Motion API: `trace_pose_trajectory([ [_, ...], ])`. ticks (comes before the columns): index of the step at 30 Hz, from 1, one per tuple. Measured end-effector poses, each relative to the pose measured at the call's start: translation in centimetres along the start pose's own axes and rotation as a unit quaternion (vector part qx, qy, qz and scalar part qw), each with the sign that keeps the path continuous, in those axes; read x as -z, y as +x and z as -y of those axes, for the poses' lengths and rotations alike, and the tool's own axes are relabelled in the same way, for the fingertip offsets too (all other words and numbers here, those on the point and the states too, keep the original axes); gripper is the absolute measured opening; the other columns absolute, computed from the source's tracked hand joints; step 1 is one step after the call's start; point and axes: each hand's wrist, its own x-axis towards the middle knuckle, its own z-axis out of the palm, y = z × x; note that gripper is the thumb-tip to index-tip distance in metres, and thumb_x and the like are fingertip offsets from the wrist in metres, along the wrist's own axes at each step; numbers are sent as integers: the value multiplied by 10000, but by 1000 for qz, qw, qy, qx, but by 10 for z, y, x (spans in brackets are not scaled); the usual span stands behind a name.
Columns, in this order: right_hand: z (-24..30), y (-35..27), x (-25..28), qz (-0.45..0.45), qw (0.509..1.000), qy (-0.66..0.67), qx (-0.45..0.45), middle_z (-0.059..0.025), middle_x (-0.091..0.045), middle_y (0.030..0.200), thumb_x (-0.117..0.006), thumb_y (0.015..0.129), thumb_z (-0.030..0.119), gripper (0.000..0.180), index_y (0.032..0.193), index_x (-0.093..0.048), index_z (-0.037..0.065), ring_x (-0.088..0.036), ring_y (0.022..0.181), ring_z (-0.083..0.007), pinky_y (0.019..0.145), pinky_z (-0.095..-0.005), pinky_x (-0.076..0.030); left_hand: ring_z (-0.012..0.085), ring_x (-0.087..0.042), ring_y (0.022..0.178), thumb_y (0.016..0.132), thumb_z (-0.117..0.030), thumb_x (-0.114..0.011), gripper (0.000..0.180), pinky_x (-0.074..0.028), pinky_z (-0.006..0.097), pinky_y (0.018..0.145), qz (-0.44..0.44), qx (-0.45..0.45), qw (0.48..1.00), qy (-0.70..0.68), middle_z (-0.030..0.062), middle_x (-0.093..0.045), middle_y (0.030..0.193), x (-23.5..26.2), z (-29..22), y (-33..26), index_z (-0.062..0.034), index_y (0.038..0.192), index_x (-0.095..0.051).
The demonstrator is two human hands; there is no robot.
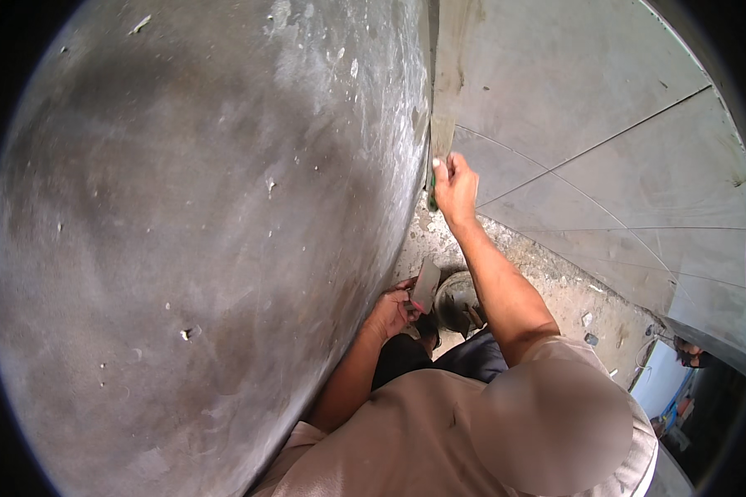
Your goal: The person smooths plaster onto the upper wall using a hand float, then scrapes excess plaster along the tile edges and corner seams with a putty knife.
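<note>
Overhead, right hand (455,186) gripping trowel (433,192), smooth plaster wall (207,232)

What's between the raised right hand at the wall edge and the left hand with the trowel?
In the head view, only rough mortar-strewn floor lies between the right hand and the left hand gripping the trowel.

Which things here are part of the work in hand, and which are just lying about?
In use:
right hand with green tool
left hand with flat trowel
grey wall
bucket

Lying about:
rubble bits
tiled floor
</note>
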Motion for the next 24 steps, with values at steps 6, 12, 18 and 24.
trace_pose_trajectory([
  [6, 40, -10, 44, -18, 998, 20, 49, -208, -605, 885, -619, 990, 122, 146, 1054, -593, -6, -598, 787, -374, 709, -432, -494, 240, -675, 959, 872, -131, -519, 631, -532, 372, 740, 4, -8, 1000, -28, 101, -695, 1200, 9, 5, 0, -86, 1500, -487],
  [12, 105, 55, 73, -85, 960, -65, 258, -154, -633, 901, -626, 979, 80, 97, 1054, -621, 20, -619, 860, -336, 788, -421, -507, 239, -682, 906, 876, -144, -532, 622, -536, 368, 726, -10, -16, 1000, -24, 101, -712, 1139, 5, 2, -1, -91, 1494, -494],
  [18, 98, 62, 69, -84, 969, -52, 225, -162, -663, 910, -659, 955, 82, 128, 1063, -644, 16, -638, 843, -344, 772, -444, -516, 227, -675, 959, 866, -133, -546, 587, -531, 375, 756, -3, -18, 998, -53, 86, -688, 1206, 5, 3, -2, -117, 1453, -525],
  [24, 91, 50, 68, -126, 969, -32, 210, -166, -682, 919, -671, 954, 87, 145, 1071, -659, 2, -663, 852, -354, 789, -431, -532, 219, -669, 964, 856, -122, -538, 607, -523, 377, 772, -8, -23, 999, -43, 75, -676, 1217, 10, 2, -3, -143, 1462, -513],
])
